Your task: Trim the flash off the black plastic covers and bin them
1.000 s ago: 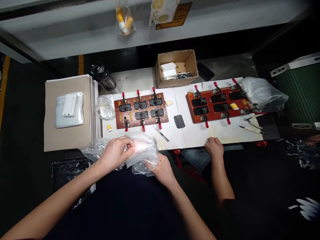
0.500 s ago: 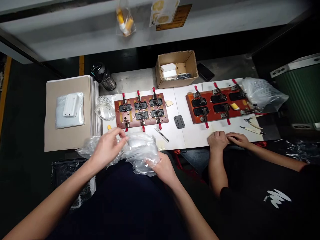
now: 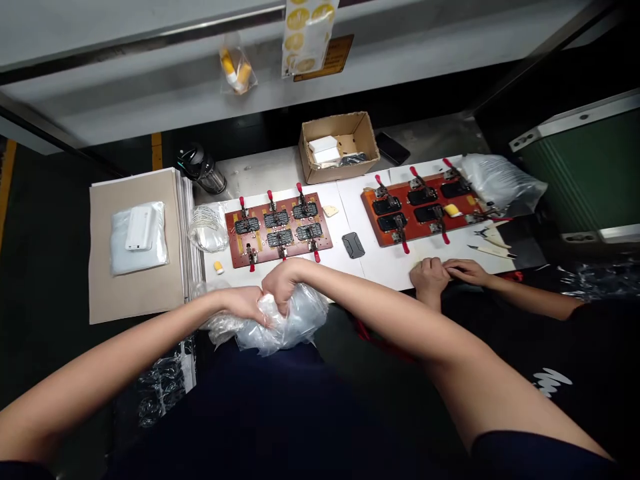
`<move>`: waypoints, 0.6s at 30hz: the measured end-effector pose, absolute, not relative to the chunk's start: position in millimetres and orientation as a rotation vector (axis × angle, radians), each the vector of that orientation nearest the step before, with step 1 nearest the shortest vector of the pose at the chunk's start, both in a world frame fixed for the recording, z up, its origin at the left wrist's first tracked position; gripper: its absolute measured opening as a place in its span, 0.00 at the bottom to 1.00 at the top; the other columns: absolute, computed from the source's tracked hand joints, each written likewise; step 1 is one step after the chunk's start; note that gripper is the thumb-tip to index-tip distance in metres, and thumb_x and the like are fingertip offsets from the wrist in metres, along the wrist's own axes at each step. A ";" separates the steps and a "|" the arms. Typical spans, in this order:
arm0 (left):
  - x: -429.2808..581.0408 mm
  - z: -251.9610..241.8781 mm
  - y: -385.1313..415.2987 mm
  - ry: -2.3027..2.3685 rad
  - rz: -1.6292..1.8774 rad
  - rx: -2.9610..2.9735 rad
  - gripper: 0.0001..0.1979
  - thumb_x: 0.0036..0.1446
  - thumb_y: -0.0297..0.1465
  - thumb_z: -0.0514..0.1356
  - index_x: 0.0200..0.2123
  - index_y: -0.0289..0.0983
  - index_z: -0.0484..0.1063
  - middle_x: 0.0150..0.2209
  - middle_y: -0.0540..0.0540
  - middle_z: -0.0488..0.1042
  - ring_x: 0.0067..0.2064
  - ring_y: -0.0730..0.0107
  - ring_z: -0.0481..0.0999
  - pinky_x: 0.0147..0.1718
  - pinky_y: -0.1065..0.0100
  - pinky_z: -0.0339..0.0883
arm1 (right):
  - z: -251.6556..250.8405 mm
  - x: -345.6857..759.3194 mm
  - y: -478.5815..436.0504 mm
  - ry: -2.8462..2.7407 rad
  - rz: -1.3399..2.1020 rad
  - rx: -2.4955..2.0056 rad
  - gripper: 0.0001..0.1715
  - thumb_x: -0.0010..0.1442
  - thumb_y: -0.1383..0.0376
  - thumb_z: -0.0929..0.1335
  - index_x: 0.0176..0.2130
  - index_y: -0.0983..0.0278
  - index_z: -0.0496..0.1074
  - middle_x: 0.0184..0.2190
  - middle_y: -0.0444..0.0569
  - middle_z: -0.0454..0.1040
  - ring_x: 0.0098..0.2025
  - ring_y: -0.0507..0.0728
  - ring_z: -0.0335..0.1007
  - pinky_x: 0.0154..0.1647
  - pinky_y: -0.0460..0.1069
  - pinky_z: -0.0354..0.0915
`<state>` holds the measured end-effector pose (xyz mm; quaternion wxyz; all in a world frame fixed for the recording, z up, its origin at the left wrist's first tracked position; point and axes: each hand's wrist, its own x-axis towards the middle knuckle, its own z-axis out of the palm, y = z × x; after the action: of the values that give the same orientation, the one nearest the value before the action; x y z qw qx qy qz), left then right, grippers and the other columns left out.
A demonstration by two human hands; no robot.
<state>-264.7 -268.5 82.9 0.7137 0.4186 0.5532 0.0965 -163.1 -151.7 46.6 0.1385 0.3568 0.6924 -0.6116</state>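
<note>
well to the left of the left hand i see a tall stack of flat brown sheets (image 3: pixel 107 293), bearing a clear plastic packet (image 3: pixel 120 259) of pale sheeting with a white rectangular device (image 3: pixel 139 228) on top. beyond the left forearm stand a black-lidded bottle (image 3: pixel 204 172) and a round clear plastic bundle (image 3: pixel 209 230). high beyond the left hand hangs a small clear pouch (image 3: pixel 235 70) holding yellow and white pieces.

the left hand (image 3: pixel 246 305) is part-curled, thumb and fingers closed on a crumpled translucent plastic bag (image 3: pixel 306 319), which lies right under both hands at the worker's front. the right hand (image 3: pixel 281 283) is bent over, fingers curled down into the plastic; their tips are hidden, so i can't tell how tightly they close or on what.

just beyond both hands is a red-brown board (image 3: pixel 240 257) with red-handled clamps, five black ribbed pieces in it. farther beyond the right hand, an open brown cardboard box (image 3: pixel 345 173) holds white blocks (image 3: pixel 324 148) and something dark in plastic. right of that hand lie a flat black rectangular plate (image 3: pixel 354 245), another clamped board (image 3: pixel 415 232) and, farthest off, a bulging clear bag (image 3: pixel 495 181) of whitish contents.
</note>
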 end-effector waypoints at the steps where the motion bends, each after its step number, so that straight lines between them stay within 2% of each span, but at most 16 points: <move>1: -267.4 78.2 -275.8 1.196 0.256 0.871 0.25 0.36 0.40 0.74 0.41 0.40 0.79 0.41 0.47 0.80 0.43 0.59 0.78 0.44 0.66 0.69 | 42.1 -176.3 -152.1 1.911 -1.756 0.963 0.14 0.33 0.62 0.78 0.18 0.69 0.76 0.16 0.41 0.72 0.19 0.51 0.67 0.25 0.45 0.63; 3: -271.3 72.6 -292.3 1.153 0.325 0.752 0.24 0.39 0.39 0.73 0.42 0.37 0.78 0.42 0.45 0.80 0.44 0.59 0.77 0.44 0.65 0.70 | 33.7 -199.4 -152.6 1.708 -1.721 0.794 0.17 0.28 0.64 0.80 0.19 0.70 0.76 0.17 0.43 0.73 0.21 0.55 0.71 0.26 0.48 0.67; 6: -277.4 66.6 -315.0 1.131 0.409 0.571 0.22 0.41 0.38 0.73 0.39 0.35 0.77 0.36 0.46 0.78 0.39 0.61 0.76 0.40 0.64 0.70 | 21.9 -226.5 -152.4 1.514 -1.728 0.655 0.22 0.21 0.65 0.81 0.22 0.69 0.77 0.20 0.44 0.75 0.24 0.59 0.74 0.28 0.52 0.70; 9: -286.6 58.8 -332.7 1.146 0.483 0.402 0.22 0.40 0.38 0.74 0.38 0.34 0.76 0.33 0.46 0.76 0.37 0.62 0.75 0.39 0.63 0.71 | 10.2 -248.4 -145.6 1.427 -1.795 0.594 0.29 0.14 0.68 0.82 0.24 0.67 0.78 0.21 0.41 0.76 0.27 0.57 0.75 0.32 0.50 0.71; 11: -295.0 53.2 -343.4 1.156 0.531 0.296 0.24 0.40 0.39 0.75 0.40 0.34 0.76 0.35 0.44 0.76 0.39 0.60 0.76 0.41 0.61 0.71 | 2.8 -258.4 -134.0 1.428 -1.873 0.608 0.31 0.13 0.67 0.82 0.26 0.65 0.78 0.24 0.40 0.77 0.29 0.55 0.75 0.35 0.48 0.71; 13: -305.6 47.8 -354.2 1.184 0.593 0.197 0.26 0.39 0.39 0.75 0.41 0.35 0.76 0.37 0.43 0.77 0.42 0.58 0.76 0.43 0.60 0.72 | -2.8 -259.1 -120.8 1.483 -1.970 0.711 0.28 0.23 0.60 0.83 0.29 0.64 0.79 0.29 0.42 0.79 0.33 0.54 0.75 0.40 0.46 0.70; 15: -318.0 42.8 -364.9 1.224 0.662 0.108 0.26 0.38 0.39 0.76 0.39 0.34 0.76 0.37 0.42 0.78 0.41 0.58 0.77 0.42 0.61 0.72 | -5.2 -246.4 -114.2 1.571 -2.054 0.928 0.25 0.44 0.47 0.77 0.34 0.64 0.78 0.36 0.46 0.80 0.39 0.54 0.75 0.45 0.46 0.68; 16: -324.5 40.6 -369.8 1.241 0.697 0.068 0.25 0.38 0.40 0.76 0.38 0.33 0.76 0.36 0.42 0.78 0.40 0.59 0.77 0.41 0.61 0.72 | -4.8 -234.9 -116.0 1.611 -2.076 1.070 0.29 0.53 0.42 0.70 0.36 0.64 0.77 0.38 0.48 0.79 0.41 0.54 0.74 0.46 0.47 0.68; 18: -337.3 36.4 -377.7 1.270 0.767 0.000 0.26 0.37 0.41 0.76 0.38 0.33 0.76 0.35 0.42 0.78 0.37 0.60 0.77 0.39 0.61 0.72 | -1.7 -205.3 -132.0 1.634 -2.085 1.309 0.40 0.61 0.36 0.56 0.35 0.65 0.75 0.37 0.53 0.78 0.41 0.56 0.74 0.46 0.50 0.68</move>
<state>-337.3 -377.7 36.4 0.7370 0.0001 0.5785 0.3494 -205.3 -132.0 -1.7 0.0933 0.4411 0.5505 -0.7027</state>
